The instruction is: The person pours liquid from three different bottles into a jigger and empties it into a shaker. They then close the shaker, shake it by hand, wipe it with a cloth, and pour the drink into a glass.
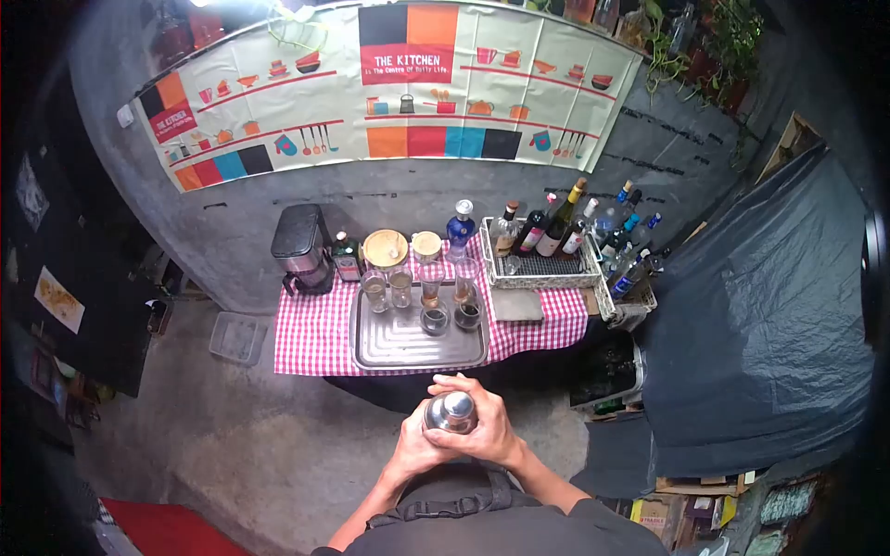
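A shiny metal cocktail shaker [451, 413] is held upright in front of my body, its domed cap facing the camera. My left hand [414, 447] wraps round its left side, and my right hand [493, 428] closes round the right side, with fingers over the far side. The shaker's lower part is hidden by my hands. Just beyond them, on the table, lies a metal tray [417, 354]. Several glasses stand on it, among them a round glass with dark contents [434, 321] and another like it [468, 316].
A red-checked cloth [311, 334] covers the table. Behind the tray are a coffee maker [303, 248], a dark green bottle [347, 257], wooden-lidded jars [386, 248] and a blue bottle [460, 227]. At the right, a white basket [547, 281] holds several bottles. Black sheeting [742, 343] hangs further right.
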The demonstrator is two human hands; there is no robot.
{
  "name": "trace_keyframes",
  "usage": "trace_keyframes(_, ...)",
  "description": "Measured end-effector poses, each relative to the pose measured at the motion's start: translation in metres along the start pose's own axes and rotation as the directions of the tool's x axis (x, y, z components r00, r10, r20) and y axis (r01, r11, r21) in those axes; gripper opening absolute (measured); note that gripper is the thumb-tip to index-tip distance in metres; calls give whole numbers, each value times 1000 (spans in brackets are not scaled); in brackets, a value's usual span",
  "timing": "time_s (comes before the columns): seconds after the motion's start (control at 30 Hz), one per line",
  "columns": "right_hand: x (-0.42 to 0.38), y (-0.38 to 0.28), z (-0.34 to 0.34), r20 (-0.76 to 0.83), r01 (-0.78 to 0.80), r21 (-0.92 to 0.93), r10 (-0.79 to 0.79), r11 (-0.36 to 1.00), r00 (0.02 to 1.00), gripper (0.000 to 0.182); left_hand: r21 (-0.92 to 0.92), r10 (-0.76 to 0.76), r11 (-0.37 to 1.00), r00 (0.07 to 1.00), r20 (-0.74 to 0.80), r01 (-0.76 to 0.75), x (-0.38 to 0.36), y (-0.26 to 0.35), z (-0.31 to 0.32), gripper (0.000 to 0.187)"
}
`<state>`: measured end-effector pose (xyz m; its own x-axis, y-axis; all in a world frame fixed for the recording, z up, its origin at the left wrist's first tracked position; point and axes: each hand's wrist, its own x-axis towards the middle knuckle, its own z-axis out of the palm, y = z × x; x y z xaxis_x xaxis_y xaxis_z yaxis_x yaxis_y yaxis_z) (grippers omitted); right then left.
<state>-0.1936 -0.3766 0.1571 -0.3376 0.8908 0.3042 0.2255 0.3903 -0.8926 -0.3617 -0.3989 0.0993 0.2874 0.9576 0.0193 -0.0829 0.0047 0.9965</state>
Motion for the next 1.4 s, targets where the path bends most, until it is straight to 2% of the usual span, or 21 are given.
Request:
trace_keyframes(0.07,-5,-9,-1,67,64,-10,-63,998,996,76,57,23,998,997,-79,-18,-10,1,3,67)
trace_keyframes(0.17,-12,-25,-5,174,163,-34,-155,986,973,75,51,53,998,994,-91,-48,-26,-25,-3,71)
trace_keyframes(0.23,-20,-27,-7,331,86,3,-83,996,940,75,163,103,983,992,-78,-89,-38,-21,-3,70)
trace_keyframes(0.3,-26,-31,-3,332,68,22,-71,997,941,71,-8,-59,998,996,-73,58,-54,-18,3,69)
trace_keyframes(0.37,-33,-24,3,221,19,95,-40,995,974,69,117,13,993,996,-93,-2,-63,-17,3,76)
trace_keyframes(0.4,-39,-22,3,216,-104,143,71,984,974,63,177,40,984,994,-106,-20,-68,-12,1,76)
trace_keyframes(0.5,-59,-18,17,96,-144,257,123,956,988,57,287,87,957,986,-142,-43,-77,3,-7,74)
trace_keyframes(0.57,-64,-27,23,99,36,191,-56,981,993,54,330,105,943,981,-165,-46,-82,2,-7,72)
trace_keyframes(0.63,-60,-35,28,211,249,53,-255,967,944,53,205,171,970,969,-176,-134,-82,-12,-6,69)
trace_keyframes(0.67,-58,-35,34,231,285,5,-278,959,932,57,145,35,989,989,-147,-13,-88,-23,-10,68)
trace_keyframes(0.7,-55,-38,37,228,286,3,-279,958,933,57,146,37,989,989,-144,-15,-90,-22,-12,68)
trace_keyframes(0.77,-50,-44,44,162,6,109,-24,994,986,60,101,-17,995,998,-57,23,-93,-19,-12,69)
trace_keyframes(0.8,-47,-35,50,87,8,64,-14,998,996,58,55,12,998,997,-76,-8,-94,-2,-14,68)
trace_keyframes(0.83,-48,-31,55,80,-121,127,111,984,991,52,89,66,994,994,-87,-58,-94,-4,-21,69)
trace_keyframes(0.9,-53,-26,66,26,-110,207,107,972,994,47,308,78,950,992,-101,-43,-96,4,-41,71)
trace_keyframes(1.03,-50,-43,97,65,141,170,-154,975,986,53,277,195,948,974,-115,-157,-99,-10,-76,71)
trace_keyframes(1.1,-36,-46,113,108,268,33,-270,963,957,54,271,38,962,997,-65,-19,-103,-14,-91,62)
trace_keyframes(1.13,-31,-50,118,97,264,27,-266,964,959,54,206,1,979,1000,-19,3,-103,-12,-97,61)
trace_keyframes(1.23,-20,-54,133,14,-157,130,156,979,988,51,94,45,995,999,-14,-43,-103,6,-111,65)
trace_keyframes(1.3,-23,-43,147,-82,-157,245,182,957,980,49,248,41,968,999,-34,-31,-102,5,-134,67)
trace_keyframes(1.4,-30,-46,166,-87,14,200,3,980,996,53,297,143,945,990,2,-137,-99,9,-161,67)
